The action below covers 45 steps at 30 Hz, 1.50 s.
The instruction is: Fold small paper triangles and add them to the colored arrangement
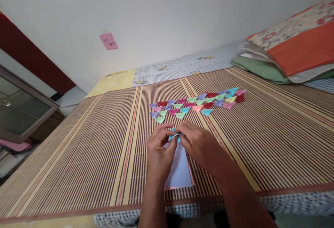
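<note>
Between my two hands is a small piece of folded blue paper (172,137), partly covered by the fingers. My left hand (159,146) pinches its left side with thumb and fingers. From the right, the fingertips of my right hand (197,139) close on its other edge. Right below lies a stack of coloured paper sheets (180,170) with a lavender sheet on top and pinkish edges showing. Beyond the hands, several small folded paper triangles (180,115) in green, blue, red, pink, purple and yellow lie in slanting rows.
A striped bamboo mat (104,144) covers the bed. At the right back, a stack of folded bedding (292,47) is topped with orange and floral cloth. A pink note (109,41) is stuck to the white wall. A glass-fronted cabinet (23,102) stands at the left.
</note>
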Each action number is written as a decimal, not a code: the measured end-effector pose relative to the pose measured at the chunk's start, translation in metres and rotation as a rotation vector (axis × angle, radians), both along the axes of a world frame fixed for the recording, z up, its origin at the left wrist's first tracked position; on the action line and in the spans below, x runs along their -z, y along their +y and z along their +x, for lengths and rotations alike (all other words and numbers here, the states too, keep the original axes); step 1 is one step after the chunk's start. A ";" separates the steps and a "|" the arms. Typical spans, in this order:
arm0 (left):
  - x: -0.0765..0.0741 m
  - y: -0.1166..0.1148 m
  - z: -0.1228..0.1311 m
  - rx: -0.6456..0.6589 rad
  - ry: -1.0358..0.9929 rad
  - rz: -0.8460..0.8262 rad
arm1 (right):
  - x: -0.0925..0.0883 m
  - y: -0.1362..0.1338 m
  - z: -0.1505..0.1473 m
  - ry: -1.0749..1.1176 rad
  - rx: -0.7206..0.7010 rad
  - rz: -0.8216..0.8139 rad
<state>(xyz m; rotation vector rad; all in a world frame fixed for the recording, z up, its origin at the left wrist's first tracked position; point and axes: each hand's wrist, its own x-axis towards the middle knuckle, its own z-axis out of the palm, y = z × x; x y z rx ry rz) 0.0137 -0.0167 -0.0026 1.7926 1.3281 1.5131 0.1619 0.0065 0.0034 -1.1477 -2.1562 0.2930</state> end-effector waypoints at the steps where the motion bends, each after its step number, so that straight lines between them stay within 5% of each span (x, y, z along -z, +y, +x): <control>1: 0.000 0.000 0.000 0.001 0.003 0.002 | -0.001 0.000 0.000 -0.010 -0.001 -0.009; 10: 0.004 0.002 -0.001 0.006 -0.030 -0.026 | -0.001 0.000 -0.001 -0.007 -0.014 -0.002; 18: 0.011 0.006 0.000 -0.165 -0.303 -0.016 | 0.001 -0.001 -0.014 0.327 0.036 0.112; 25: 0.009 0.004 0.007 -0.183 -0.342 -0.036 | 0.008 -0.002 -0.021 0.421 0.115 -0.136; 32: -0.003 -0.001 0.006 -0.089 -0.258 -0.098 | 0.008 0.004 -0.011 0.261 0.174 -0.062; 38: -0.004 -0.002 -0.007 0.084 -0.236 -0.250 | 0.000 0.002 0.010 0.164 -0.026 -0.239; 45: -0.005 -0.004 -0.007 0.284 -0.280 -0.385 | -0.007 0.001 0.018 0.301 -0.106 -0.319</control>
